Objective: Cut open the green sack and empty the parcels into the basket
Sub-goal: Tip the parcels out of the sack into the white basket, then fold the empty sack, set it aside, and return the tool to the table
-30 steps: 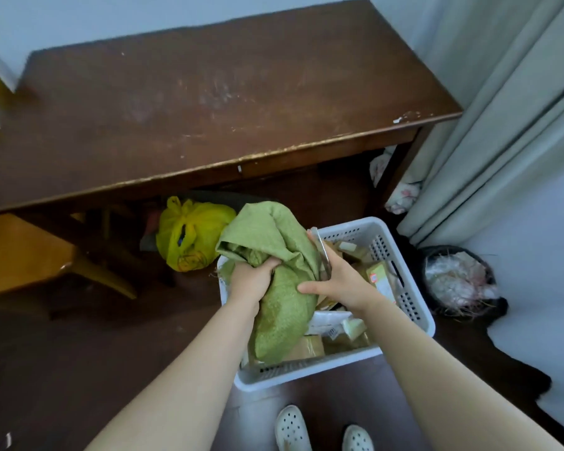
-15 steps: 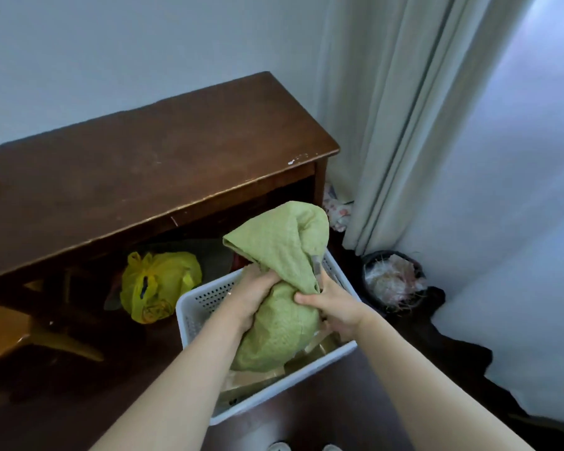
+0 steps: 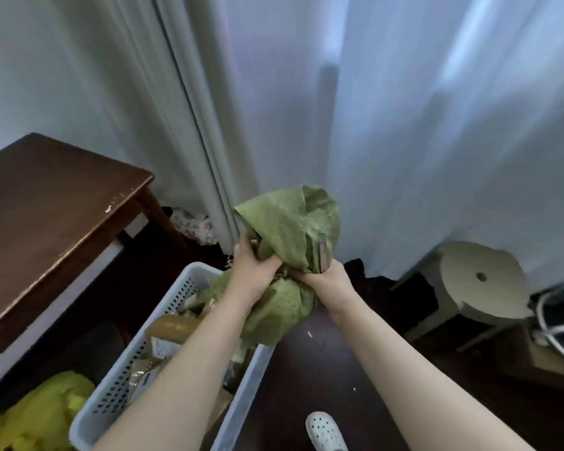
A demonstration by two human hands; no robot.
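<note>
The green sack [image 3: 290, 229] is crumpled and limp, held up above the far right corner of the white perforated basket [image 3: 180, 288]. My left hand [image 3: 251, 271] grips its bunched middle. My right hand [image 3: 329, 284] grips the sack from the right and also holds a slim metal blade [image 3: 322, 252] that sticks up against the cloth. Several brown and pale parcels [image 3: 173, 327] lie in the basket, partly hidden by my left forearm.
A dark wooden table [image 3: 46, 203] stands at left with a yellow bag [image 3: 40, 415] below it. Curtains [image 3: 274, 109] hang behind. A beige round stool [image 3: 479, 281] sits at right, a white shoe [image 3: 324, 431] on the dark floor.
The view has swung right and up, so the table slid left and the stool appeared. Both hands lifted the sack higher and to the right, off the middle of the basket.
</note>
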